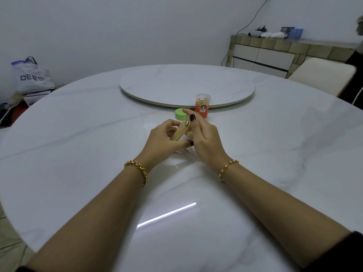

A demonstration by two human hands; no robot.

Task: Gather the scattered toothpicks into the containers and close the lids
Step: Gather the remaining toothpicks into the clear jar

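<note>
The left hand (165,138) and right hand (204,138) close their grip round a bundle of pale wooden toothpicks (182,132), mid-worktop, just over the white marble worktop (78,134). Keep the sticks parallel, with the ends level, before tipping them in. A round green plastic lid (180,114) lies just beyond. A red-labelled clear cylindrical container (203,106) stands far right of it.

The bundle of toothpicks (181,132) is largely covered by the left hand (163,142) and the right hand (205,139); what is held beneath it cannot be made out. The green lid (179,114) is partly hidden behind the right fingers (186,112). The label on the red container (202,109) is too small to be read.
</note>
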